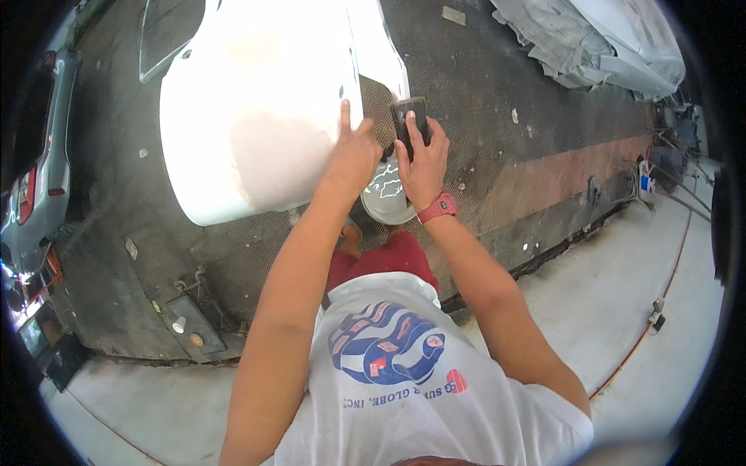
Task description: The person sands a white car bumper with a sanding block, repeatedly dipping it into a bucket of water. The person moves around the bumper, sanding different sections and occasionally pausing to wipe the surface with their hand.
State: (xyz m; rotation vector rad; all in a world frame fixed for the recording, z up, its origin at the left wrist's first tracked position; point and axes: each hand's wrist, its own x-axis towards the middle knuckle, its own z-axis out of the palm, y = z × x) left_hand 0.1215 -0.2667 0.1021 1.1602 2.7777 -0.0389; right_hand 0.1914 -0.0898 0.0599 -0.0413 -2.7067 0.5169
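Note:
A large white car body panel (pixel 256 116) stands in front of me, with a faint beige patch on its face. My left hand (pixel 357 155) rests at its right edge, index finger stretched along the surface and the other fingers partly bent. My right hand (pixel 423 159), with a red watch on the wrist, grips a dark sanding block (pixel 410 128) from above. The block is beside the lower end of a narrow white panel section (pixel 395 66). Below my hands sits a white bucket (pixel 388 203) of cloudy water. A small dark thing between the hands is too unclear to name.
My feet and red shorts (pixel 381 260) are close behind the bucket. A silver car (pixel 43 186) stands at the far left. A white car part with crumpled masking sheets (pixel 552 46) lies at the upper right. A cable (pixel 645 334) runs along the pale floor at right.

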